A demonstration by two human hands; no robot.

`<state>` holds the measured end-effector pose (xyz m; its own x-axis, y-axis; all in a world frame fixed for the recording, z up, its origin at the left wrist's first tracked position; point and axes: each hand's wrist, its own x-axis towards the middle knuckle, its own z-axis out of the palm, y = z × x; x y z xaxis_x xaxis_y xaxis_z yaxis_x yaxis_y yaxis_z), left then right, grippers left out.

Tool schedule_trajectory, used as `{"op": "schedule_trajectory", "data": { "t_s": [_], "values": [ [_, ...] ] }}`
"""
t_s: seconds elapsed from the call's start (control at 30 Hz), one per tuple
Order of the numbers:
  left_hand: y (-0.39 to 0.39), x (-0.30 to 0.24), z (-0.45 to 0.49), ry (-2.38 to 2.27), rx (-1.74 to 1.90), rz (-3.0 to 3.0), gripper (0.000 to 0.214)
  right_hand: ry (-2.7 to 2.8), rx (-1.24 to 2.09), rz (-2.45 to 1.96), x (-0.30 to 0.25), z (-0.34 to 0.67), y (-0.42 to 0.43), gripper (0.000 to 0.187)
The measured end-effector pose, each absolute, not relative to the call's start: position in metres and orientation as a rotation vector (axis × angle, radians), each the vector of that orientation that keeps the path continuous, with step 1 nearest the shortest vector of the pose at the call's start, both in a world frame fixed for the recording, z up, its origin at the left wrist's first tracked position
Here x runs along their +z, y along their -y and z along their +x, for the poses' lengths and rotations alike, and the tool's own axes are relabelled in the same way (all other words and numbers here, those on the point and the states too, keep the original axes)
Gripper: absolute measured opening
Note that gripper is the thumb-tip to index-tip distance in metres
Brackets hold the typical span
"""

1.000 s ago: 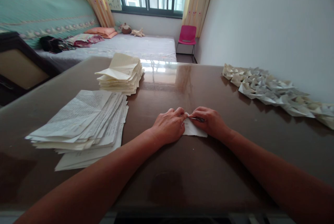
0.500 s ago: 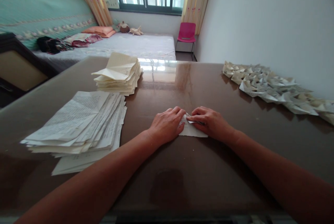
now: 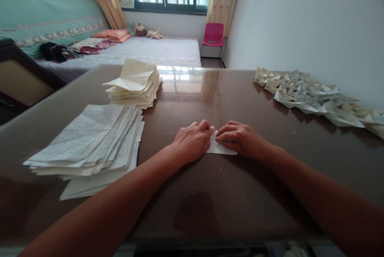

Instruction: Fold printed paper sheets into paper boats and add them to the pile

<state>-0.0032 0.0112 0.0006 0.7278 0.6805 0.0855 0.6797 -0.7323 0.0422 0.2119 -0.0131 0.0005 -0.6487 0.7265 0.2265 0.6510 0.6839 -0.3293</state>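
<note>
A small piece of folded white paper lies on the brown tabletop between my hands. My left hand holds its left side, with curled fingers pressed on the upper edge. On the other side, my right hand has its fingers bent and closed on the paper's right part, at a fold. Fingers of both hands cover much of the sheet, so its full shape is hidden. Faint print shows on the part between them.
Left of my hands lies a fanned stack of printed white sheets. Behind it sits a stack of cream paper. Many folded paper pieces stand in rows along the right wall. Beyond the table are a bed and a pink chair.
The flap by my right fingers, raised before, now lies flatter against the paper. My left thumb has shifted up towards the top edge. The view has moved slightly.
</note>
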Motion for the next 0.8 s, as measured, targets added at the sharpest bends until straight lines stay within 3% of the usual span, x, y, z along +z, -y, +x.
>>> {"op": "schedule_trajectory", "data": {
  "t_s": [0.37, 0.8],
  "values": [
    [-0.017, 0.0, -0.016, -0.971, 0.117, 3.021, 0.038, 2.577, 0.267, -1.065, -0.001, 0.213, 0.013, 0.02],
    [-0.004, 0.001, -0.008, -0.728, 0.178, 3.22, 0.017, 2.686, 0.084, -1.134, 0.009, 0.2, 0.015, 0.022]
  ]
}}
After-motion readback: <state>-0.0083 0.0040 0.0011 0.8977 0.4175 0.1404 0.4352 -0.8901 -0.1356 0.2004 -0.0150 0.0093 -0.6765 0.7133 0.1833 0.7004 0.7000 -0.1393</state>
